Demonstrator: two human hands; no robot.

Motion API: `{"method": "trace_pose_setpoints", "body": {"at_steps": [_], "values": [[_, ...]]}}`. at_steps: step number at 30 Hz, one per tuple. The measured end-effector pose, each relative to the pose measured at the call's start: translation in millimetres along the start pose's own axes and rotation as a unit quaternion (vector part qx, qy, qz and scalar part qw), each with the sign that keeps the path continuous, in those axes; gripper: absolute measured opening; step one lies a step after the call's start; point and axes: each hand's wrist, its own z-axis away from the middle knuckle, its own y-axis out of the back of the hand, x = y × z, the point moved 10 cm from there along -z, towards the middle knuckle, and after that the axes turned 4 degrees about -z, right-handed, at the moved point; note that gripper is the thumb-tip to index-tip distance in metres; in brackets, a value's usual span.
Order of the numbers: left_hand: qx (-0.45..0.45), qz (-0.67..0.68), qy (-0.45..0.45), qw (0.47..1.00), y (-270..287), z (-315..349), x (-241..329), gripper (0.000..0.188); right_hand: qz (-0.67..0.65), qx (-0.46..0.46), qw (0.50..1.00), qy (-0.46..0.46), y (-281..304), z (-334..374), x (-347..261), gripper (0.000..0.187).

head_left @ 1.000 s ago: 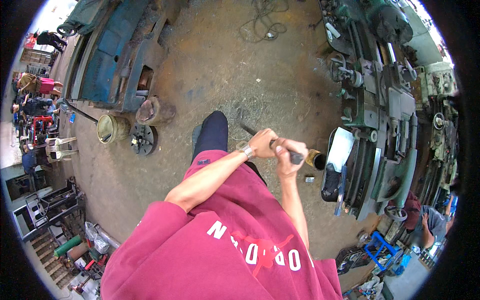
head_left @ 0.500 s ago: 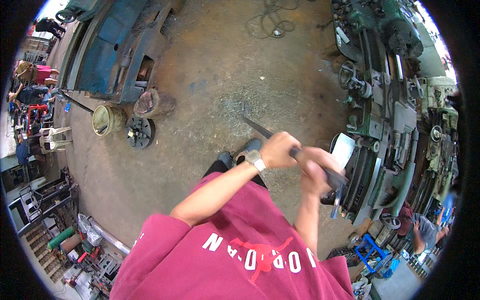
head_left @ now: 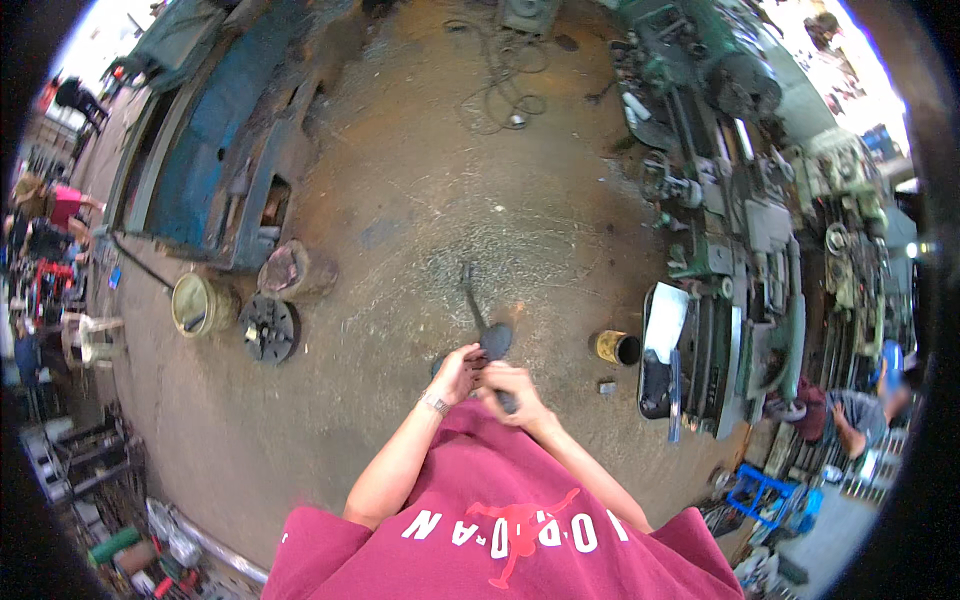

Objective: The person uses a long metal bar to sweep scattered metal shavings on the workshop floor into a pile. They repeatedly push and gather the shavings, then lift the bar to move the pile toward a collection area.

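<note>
R hand (head_left: 515,388) fisted round dark bar (head_left: 475,303), L hand (head_left: 458,374) part-curled beside it, contact unclear; w/ shoe (head_left: 496,342) near, best steer bar clear.

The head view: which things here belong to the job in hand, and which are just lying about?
In use:
- dark bar
- right hand, closed around the bar
- left hand, close to the bar; its grip is unclear

Seemingly just lying about, touched by neither hand:
- yellow tin
- cream bucket
- dark round slotted disc
- pale sheet
</note>
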Motion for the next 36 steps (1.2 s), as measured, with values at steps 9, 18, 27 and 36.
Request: {"method": "trace_pose_setpoints", "body": {"at_steps": [9,18,27,36], "values": [[0.024,0.094,0.087,0.992,87.0,28.2,-52.1,0.006,0.061,-0.132,0.960,-0.238,-60.4,30.1,50.7,0.053],[0.072,-0.324,0.088,0.939,94.6,9.8,-38.5,0.015,-0.222,-0.084,0.729,-0.642,-78.0,91.3,264.1,0.060],[0.148,-0.446,0.088,0.878,-15.9,30.3,16.4,0.028,-0.606,0.150,0.328,-0.709,-116.1,82.0,333.6,0.065],[0.074,-0.266,0.168,0.946,-159.9,132.9,127.8,0.049,-0.700,0.213,0.201,-0.652,-45.3,-16.4,203.0,0.038]]}}
